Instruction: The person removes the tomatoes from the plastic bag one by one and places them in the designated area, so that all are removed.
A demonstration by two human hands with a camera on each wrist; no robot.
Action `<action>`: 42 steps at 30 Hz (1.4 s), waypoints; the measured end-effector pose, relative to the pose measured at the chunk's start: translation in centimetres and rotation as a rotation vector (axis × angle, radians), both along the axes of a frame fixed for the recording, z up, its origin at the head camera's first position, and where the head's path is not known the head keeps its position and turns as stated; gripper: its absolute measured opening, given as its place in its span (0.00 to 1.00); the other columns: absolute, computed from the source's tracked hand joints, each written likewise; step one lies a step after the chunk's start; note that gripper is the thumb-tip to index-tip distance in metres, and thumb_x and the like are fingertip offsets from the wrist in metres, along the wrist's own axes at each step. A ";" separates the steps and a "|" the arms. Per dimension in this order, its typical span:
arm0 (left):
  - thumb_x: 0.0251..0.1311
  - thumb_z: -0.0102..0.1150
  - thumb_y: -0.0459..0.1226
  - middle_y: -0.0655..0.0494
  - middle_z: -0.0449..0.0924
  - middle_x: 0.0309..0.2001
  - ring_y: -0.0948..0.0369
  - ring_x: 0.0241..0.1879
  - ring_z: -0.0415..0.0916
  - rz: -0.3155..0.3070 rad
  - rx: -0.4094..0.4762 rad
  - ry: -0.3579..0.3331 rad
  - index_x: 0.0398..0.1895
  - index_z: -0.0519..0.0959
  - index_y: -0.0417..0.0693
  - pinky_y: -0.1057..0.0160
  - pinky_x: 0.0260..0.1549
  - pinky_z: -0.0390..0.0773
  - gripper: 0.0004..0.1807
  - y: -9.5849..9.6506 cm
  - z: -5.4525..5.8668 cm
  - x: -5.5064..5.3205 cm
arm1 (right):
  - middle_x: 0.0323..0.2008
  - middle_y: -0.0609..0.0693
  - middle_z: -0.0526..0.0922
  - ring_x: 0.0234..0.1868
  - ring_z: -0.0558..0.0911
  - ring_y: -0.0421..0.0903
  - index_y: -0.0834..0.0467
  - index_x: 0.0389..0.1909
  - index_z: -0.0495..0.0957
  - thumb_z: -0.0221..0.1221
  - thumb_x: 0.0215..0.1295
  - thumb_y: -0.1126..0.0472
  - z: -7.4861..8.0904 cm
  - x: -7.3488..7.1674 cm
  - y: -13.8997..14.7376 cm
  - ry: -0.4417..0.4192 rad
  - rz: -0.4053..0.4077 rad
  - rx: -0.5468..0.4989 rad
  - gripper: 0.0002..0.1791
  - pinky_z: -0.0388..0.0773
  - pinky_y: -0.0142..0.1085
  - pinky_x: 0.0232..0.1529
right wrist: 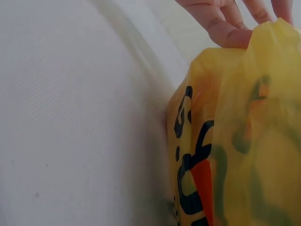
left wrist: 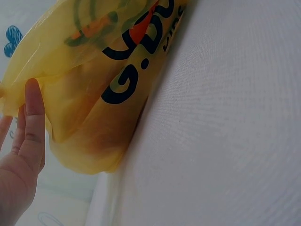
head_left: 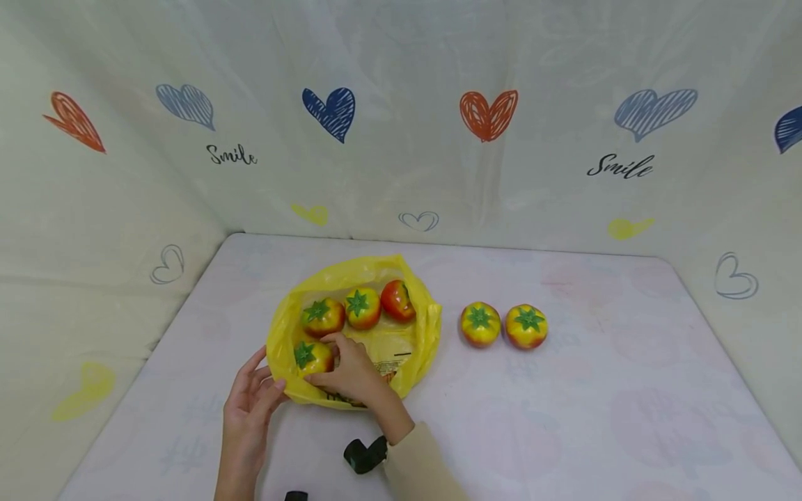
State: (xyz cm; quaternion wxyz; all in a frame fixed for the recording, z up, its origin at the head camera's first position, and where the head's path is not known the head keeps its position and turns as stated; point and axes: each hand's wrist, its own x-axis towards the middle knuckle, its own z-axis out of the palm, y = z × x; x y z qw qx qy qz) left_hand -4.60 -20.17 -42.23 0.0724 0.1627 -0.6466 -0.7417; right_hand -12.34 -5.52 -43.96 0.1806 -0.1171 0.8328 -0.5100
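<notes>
A yellow plastic bag (head_left: 426, 348) lies with its mouth wide, several toy tomatoes inside; dark lettering marks its side. Reaching into it, my right hand (head_left: 354, 369) grips a yellow-red toy tomato (head_left: 312, 358) with a green star-shaped top at the bag's front left. Further back inside are another toy tomato (head_left: 323, 317), one beside it (head_left: 363, 307), and a redder one (head_left: 398, 300). My left hand (head_left: 247, 410) touches the outside of the bag at its left front, fingers and thumb fairly straight. The right wrist view shows that left hand (right wrist: 225, 21) too, while the bag hides the right hand.
Two more toy tomatoes, a left one (head_left: 480, 324) and a right one (head_left: 526, 326), sit side by side on the white table (head_left: 595, 403) right of the bag. Black wrist gear (head_left: 365, 456) shows near the right sleeve. A curtain (head_left: 407, 56) with printed hearts hangs behind.
</notes>
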 end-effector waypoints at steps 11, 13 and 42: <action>0.62 0.53 0.29 0.64 0.76 0.43 0.69 0.41 0.77 0.009 0.002 -0.004 0.66 0.61 0.52 0.72 0.37 0.81 0.29 0.0 0.1 0.0 | 0.39 0.45 0.72 0.39 0.69 0.40 0.54 0.56 0.69 0.69 0.48 0.47 0.1 0.3 0.9 0.011 -0.001 -0.023 0.34 0.70 0.28 0.37; 0.62 0.54 0.30 0.64 0.76 0.44 0.69 0.40 0.77 0.008 0.000 -0.008 0.66 0.61 0.53 0.72 0.37 0.81 0.29 0.0 0.1 0.0 | 0.38 0.45 0.73 0.37 0.70 0.40 0.55 0.56 0.69 0.68 0.50 0.49 0.2 0.3 1.2 0.017 -0.004 -0.038 0.33 0.70 0.27 0.35; 0.62 0.52 0.27 0.63 0.76 0.42 0.69 0.39 0.77 -0.002 -0.005 0.055 0.66 0.62 0.49 0.72 0.35 0.81 0.29 0.2 0.1 0.1 | 0.58 0.53 0.68 0.55 0.67 0.50 0.51 0.64 0.61 0.67 0.49 0.47 0.3 0.1 -0.1 0.125 0.077 0.170 0.41 0.71 0.42 0.53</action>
